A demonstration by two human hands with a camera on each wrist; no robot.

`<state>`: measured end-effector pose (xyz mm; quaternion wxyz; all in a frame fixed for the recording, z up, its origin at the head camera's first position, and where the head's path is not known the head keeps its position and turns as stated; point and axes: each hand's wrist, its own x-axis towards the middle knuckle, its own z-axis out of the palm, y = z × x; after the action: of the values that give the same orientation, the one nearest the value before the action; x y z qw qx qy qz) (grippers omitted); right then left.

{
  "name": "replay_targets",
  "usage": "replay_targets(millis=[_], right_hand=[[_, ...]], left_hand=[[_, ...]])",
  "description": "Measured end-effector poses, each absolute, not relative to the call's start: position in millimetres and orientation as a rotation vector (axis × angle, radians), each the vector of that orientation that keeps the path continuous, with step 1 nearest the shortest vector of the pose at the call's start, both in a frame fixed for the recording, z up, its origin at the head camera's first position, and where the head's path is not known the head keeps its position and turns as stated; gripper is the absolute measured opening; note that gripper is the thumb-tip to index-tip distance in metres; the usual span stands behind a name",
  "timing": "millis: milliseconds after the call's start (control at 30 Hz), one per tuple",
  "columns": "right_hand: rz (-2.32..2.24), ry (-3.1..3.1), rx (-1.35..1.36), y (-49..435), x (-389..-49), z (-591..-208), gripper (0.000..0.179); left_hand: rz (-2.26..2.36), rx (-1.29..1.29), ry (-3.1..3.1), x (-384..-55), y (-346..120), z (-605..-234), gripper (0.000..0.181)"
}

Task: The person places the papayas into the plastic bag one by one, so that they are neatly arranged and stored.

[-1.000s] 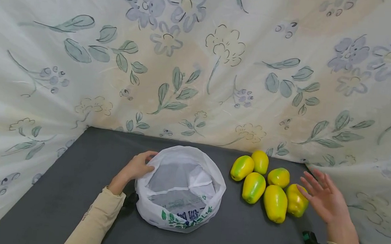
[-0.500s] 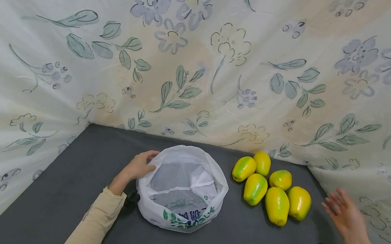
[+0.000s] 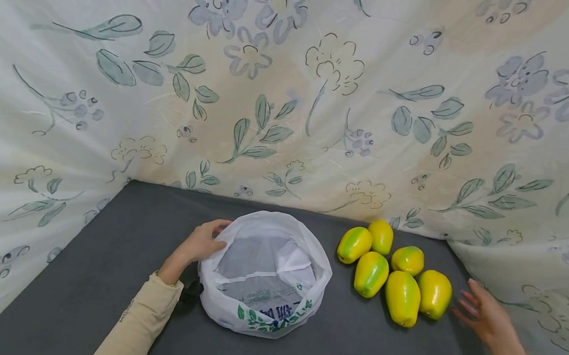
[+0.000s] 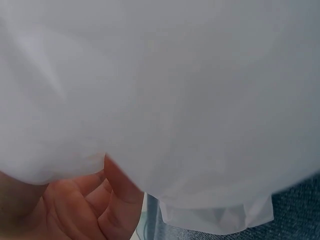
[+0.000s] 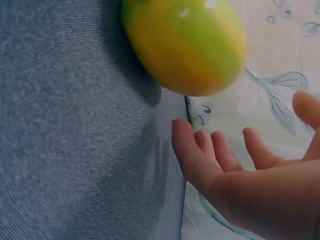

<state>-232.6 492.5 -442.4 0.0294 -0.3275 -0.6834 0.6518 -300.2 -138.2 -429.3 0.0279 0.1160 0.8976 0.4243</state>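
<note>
A white plastic bag (image 3: pixel 218 306) with green leaf print and dark lettering stands with its mouth wide and its rim rolled down. My left hand (image 3: pixel 203 241) pinches the rim on its left side; in the left wrist view, the bag's white plastic (image 4: pixel 165 100) covers part of the fingers. Several shiny yellow-green fruits, mango-like in shape, lie grouped right of the bag. Closest to my right hand (image 3: pixel 487 319) is the rightmost mango-like fruit (image 3: pixel 435 294). That hand is apart from it, its fingers spread and slightly bent, holding nothing. A gap shows between fingertips and fruit (image 5: pixel 187 47) in the right wrist view.
Dark grey cloth covers the table (image 3: pixel 113 259). Floral curtains (image 3: pixel 289 102) hang along the back and both sides. The right curtain (image 3: pixel 551 302) comes down close beside my right hand. Dark bands with wrist cameras sit at both sleeves.
My right hand has moved right and down, away from the rightmost fruit, then slightly back left toward it. The left hand keeps its hold on the bag's rim.
</note>
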Motion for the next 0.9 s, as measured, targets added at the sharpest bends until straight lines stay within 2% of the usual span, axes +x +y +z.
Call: replay_targets(millis=[67, 167, 533, 767, 900], right_hand=[[1.937, -2.218, -1.007, 496, -238, -451, 0.108], [1.884, -2.339, -0.994, 498, -243, -457, 0.113], [1.840, -2.531, -0.988, 460, -236, -436, 0.122], [1.868, -2.556, -0.980, 453, -238, -436, 0.132], [1.864, -2.509, -0.976, 453, -236, -437, 0.130]], left_hand=[[1.311, 0.364, 2.771, -300, -139, -430, 0.050], [1.310, 0.367, 2.768, -300, -139, -431, 0.050], [1.330, 0.381, 2.768, -299, -140, -432, 0.050], [1.327, 0.371, 2.775, -298, -142, -431, 0.050], [1.317, 0.367, 2.773, -297, -141, -431, 0.049]])
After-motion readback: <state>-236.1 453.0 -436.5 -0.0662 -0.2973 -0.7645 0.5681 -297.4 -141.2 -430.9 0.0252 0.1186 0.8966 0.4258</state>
